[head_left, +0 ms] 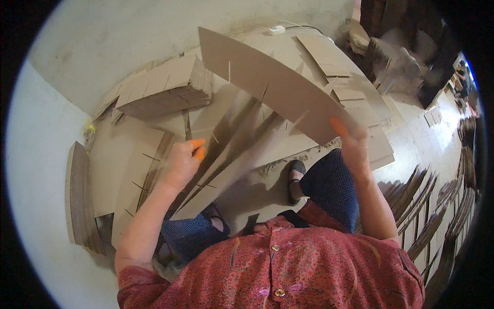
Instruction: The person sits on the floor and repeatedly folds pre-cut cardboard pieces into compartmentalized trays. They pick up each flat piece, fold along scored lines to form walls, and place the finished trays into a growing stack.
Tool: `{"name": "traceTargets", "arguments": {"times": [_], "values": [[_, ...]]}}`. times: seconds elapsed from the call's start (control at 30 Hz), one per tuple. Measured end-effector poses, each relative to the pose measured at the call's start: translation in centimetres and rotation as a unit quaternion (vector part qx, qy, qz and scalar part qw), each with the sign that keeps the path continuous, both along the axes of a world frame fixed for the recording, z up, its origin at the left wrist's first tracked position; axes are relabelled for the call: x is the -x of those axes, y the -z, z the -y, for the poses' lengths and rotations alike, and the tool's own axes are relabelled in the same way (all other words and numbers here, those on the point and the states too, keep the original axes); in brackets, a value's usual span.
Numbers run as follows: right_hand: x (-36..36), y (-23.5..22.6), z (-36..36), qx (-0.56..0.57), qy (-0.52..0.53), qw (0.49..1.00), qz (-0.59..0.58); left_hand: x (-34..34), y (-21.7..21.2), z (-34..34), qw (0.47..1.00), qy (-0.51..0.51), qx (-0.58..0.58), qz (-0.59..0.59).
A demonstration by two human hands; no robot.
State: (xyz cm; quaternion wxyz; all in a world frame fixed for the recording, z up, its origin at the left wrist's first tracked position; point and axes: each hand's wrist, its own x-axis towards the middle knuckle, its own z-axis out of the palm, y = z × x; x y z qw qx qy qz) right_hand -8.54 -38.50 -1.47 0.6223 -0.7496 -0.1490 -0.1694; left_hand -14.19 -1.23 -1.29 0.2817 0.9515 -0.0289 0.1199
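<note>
My right hand [354,147] grips one end of a long slotted cardboard strip [267,85], which is raised and slants up to the left. My left hand [182,162], with orange coverings on its fingertips, is closed at the upper edge of several slotted cardboard strips [234,154]. These stand on edge and fan apart between my knees, partly blurred. The raised strip overlaps their far ends and carries several narrow slots. Part of the left hand's grip is hidden behind its own fingers.
A thick stack of cardboard strips [162,87] lies at the back left; another bundle [82,198] stands at far left. Flat cardboard pieces [321,56] lie at the back right. Many assembled partitions [427,211] fill the right side. A white power strip [276,30] rests by the wall.
</note>
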Motion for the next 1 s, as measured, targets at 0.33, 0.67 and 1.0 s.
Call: {"name": "traceTargets", "arguments": {"times": [0.33, 0.67, 1.0], "values": [[-1.3, 1.7, 0.5, 0.123, 0.059, 0.985, 0.110, -0.1, -0.3, 0.1, 1.000, -0.003, 0.013, 0.000], [-0.6, 1.6, -0.1, 0.131, -0.006, 0.991, -0.009, -0.1, 0.3, -0.7, 0.999, -0.023, 0.032, 0.027], [-0.1, 4.2, -0.3, 0.123, 0.004, 0.992, 0.004, -0.8, -2.8, 3.9, 0.976, 0.057, -0.112, 0.179]]}}
